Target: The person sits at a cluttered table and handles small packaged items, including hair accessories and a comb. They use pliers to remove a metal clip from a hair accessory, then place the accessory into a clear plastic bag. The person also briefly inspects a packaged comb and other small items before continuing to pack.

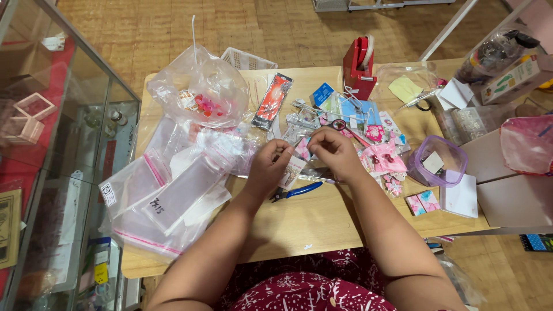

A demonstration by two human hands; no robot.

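While pinched btwn both hands, small pink item sits above pliers

We see blue-handled pliers on the desk just below the hands. Clear zip bags lie to the left of them, a red tape dispenser stands well above them, and a purple-rimmed tub sits off to their right beside a white pad.
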